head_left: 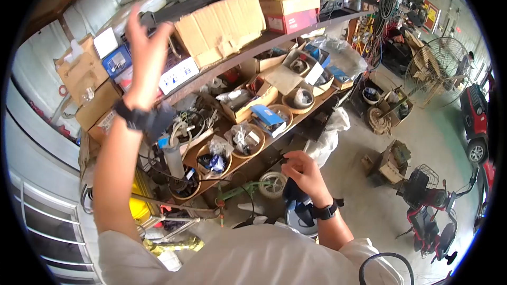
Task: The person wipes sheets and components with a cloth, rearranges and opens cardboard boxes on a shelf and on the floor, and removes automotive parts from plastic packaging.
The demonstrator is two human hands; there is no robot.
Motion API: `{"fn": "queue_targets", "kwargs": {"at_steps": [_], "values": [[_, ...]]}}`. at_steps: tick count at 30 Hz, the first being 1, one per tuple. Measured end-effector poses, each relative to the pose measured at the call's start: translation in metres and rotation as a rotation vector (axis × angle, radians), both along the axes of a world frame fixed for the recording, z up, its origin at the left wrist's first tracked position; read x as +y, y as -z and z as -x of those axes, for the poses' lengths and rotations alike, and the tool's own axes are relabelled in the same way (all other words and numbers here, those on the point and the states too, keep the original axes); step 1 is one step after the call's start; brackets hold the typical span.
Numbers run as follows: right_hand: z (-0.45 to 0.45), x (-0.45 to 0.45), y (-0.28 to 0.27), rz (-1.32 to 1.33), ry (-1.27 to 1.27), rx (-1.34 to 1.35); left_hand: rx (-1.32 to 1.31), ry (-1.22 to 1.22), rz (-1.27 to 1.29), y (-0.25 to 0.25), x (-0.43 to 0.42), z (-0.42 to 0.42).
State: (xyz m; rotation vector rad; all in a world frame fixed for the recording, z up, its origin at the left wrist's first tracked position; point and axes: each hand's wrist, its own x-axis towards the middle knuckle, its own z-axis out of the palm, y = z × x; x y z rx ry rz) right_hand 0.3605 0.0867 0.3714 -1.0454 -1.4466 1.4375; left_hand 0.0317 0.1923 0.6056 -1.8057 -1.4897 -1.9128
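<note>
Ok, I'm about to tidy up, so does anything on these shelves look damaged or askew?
The big cardboard box on the upper shelf looks ragged along its lower edge, possibly torn. Below, a blue box lies tilted across a round tray.

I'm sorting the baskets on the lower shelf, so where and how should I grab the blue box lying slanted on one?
I'd grip the near end of the blue box, coming from the aisle side, thumb and fingers on its long sides: it is oblong, and that end reaches over the front of the round basket.
</note>
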Motion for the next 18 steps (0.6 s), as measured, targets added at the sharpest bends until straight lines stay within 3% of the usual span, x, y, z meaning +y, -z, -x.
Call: {"fn": "queue_targets", "kwargs": {"at_steps": [1,2,3,6,8,10,12,15,18], "values": [[0.001,0.004,0.010,-0.091,-0.030,-0.080,0.153,0.205,0.010,0.016,-0.015,-0.014],[0.003,0.006,0.023,-0.168,-0.057,-0.156,0.089,0.492,0.060,0.039,-0.029,-0.037],[0.007,0.007,0.033,-0.193,-0.084,-0.158,0.142,0.501,0.359,0.062,-0.055,-0.050],[0.018,-0.002,0.013,-0.210,-0.232,-0.293,0.402,0.811,0.672,0.153,-0.083,-0.076],[0.024,-0.009,0.022,-0.302,-0.263,-0.230,0.519,0.903,0.835,0.229,-0.091,-0.082],[0.026,-0.024,0.020,-0.398,-0.180,-0.143,0.355,0.922,1.017,0.300,-0.108,-0.084],[0.029,-0.042,0.030,-0.181,-0.096,-0.115,0.203,0.817,1.124,0.340,-0.138,-0.085],[0.020,-0.057,0.072,-0.152,-0.005,-0.270,0.048,0.686,1.272,0.398,-0.160,-0.084],[0.011,-0.079,0.140,-0.120,0.100,-0.494,0.177,0.710,1.104,0.413,-0.167,-0.091]]}}
